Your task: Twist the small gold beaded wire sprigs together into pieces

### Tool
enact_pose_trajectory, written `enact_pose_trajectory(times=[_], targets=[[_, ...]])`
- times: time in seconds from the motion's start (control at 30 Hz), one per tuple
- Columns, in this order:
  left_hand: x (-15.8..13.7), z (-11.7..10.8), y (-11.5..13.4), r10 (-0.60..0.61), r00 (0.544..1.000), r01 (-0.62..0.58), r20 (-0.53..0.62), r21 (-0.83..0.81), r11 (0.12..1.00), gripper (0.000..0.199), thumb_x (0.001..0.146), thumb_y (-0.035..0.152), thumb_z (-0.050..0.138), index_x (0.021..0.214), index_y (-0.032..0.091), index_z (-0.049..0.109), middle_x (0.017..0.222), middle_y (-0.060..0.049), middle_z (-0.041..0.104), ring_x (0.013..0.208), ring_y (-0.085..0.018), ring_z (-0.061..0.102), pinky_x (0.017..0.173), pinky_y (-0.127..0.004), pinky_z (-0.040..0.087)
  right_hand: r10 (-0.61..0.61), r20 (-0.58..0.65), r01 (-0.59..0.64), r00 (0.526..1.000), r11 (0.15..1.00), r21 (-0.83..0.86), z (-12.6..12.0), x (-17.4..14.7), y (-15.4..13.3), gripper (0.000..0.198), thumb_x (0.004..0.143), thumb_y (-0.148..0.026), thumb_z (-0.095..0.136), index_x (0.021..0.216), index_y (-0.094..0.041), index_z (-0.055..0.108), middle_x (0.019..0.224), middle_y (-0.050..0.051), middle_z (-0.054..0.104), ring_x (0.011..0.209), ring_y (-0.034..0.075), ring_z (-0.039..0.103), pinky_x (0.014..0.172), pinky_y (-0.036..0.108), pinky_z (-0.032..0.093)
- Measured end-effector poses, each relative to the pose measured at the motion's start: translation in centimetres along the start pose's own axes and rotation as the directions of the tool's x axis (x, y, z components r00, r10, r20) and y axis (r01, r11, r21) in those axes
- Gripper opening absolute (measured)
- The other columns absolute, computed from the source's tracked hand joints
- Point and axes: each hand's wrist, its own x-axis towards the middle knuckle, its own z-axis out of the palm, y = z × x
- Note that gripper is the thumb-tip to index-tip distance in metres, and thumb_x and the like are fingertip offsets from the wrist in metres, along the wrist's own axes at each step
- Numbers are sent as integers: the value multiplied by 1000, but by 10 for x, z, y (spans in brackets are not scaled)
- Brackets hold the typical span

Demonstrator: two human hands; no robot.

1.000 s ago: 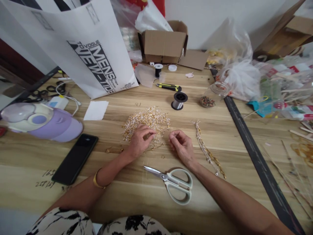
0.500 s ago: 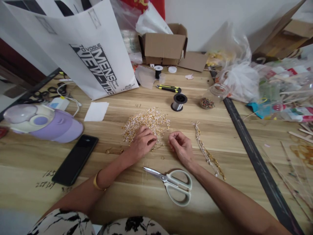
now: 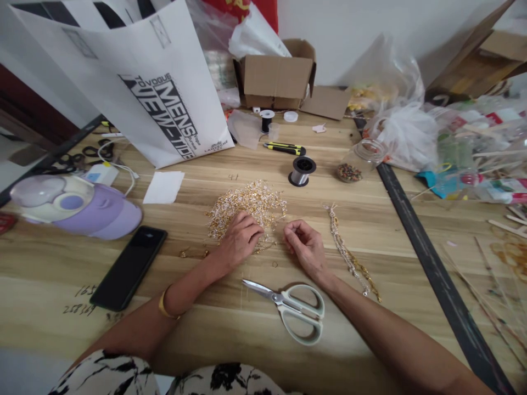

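A loose pile of small gold and clear beads or links (image 3: 247, 200) lies on the wooden table. My left hand (image 3: 241, 238) rests at the pile's near right edge, its fingers bent and pressed together. Whatever they pinch is too small to make out. To the right, my right hand (image 3: 304, 244) is closed with thumb against forefinger; anything inside is hidden. Gold and silver-coloured chain strands (image 3: 348, 252) lie beyond my right hand. Nearer my body are scissors (image 3: 288, 307) with pale handles, slightly below both hands.
A black phone (image 3: 129, 269) and a purple device (image 3: 94, 208) lie at left. Behind the pile are a spool of wire (image 3: 302, 171), a yellow-black cutter knife (image 3: 284, 148) and a jar of beads (image 3: 356, 164). A white bag (image 3: 164, 93) and a cardboard box (image 3: 278, 77) stand farther back.
The thumb and fingers of my left hand have drawn closer together, closing the gap between them. My right hand stays nearly still. The view shifts very slightly.
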Motion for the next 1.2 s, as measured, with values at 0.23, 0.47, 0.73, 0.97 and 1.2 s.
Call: enact_pose_trajectory(times=[0.23, 0.47, 0.73, 0.97, 1.2], targets=[[1, -2, 5, 20, 1000, -20, -4, -32, 999, 14, 86, 17, 54, 80, 17, 67, 79, -5, 61, 87, -20, 47, 82, -35, 42, 7, -2, -7, 1000, 1000, -17, 0, 0, -1, 25, 82, -42, 60, 79, -18, 54, 58, -4, 48, 48, 9, 39, 45, 22, 32], [1, 0, 3, 18, 999, -15, 44, -54, 998, 12, 86, 19, 56, 82, 16, 68, 80, -6, 61, 89, -20, 48, 82, -35, 42, -6, 2, 6, 1000, 1000, -14, 0, 0, 1, 22, 83, -39, 59, 79, -17, 55, 60, -4, 49, 49, 8, 40, 46, 22, 33], [2, -1, 4, 3, 997, 0, 71, -38, 999, 14, 86, 18, 55, 77, 16, 65, 80, -6, 60, 88, -20, 48, 81, -35, 42, -5, 2, 5, 1000, 1000, -10, 0, 0, 0, 23, 83, -40, 59, 79, -18, 54, 59, -4, 48, 48, 8, 39, 45, 22, 31], [4, -1, 6, -20, 999, 13, -36, -173, 985, 10, 83, 16, 58, 75, 17, 65, 76, -5, 64, 82, -19, 54, 78, -34, 45, -15, 10, 15, 1000, 1000, -16, -1, 0, 2, 25, 82, -41, 60, 78, -17, 55, 61, -3, 50, 49, 9, 40, 45, 22, 33], [6, -7, 10, -302, 953, 270, 6, -462, 845, 7, 78, 20, 63, 77, 15, 68, 77, -5, 71, 71, -15, 64, 69, -27, 50, -9, 17, 9, 1000, 1000, -11, -1, 0, 0, 23, 82, -39, 59, 77, -18, 54, 60, -4, 48, 49, 9, 39, 45, 22, 32]])
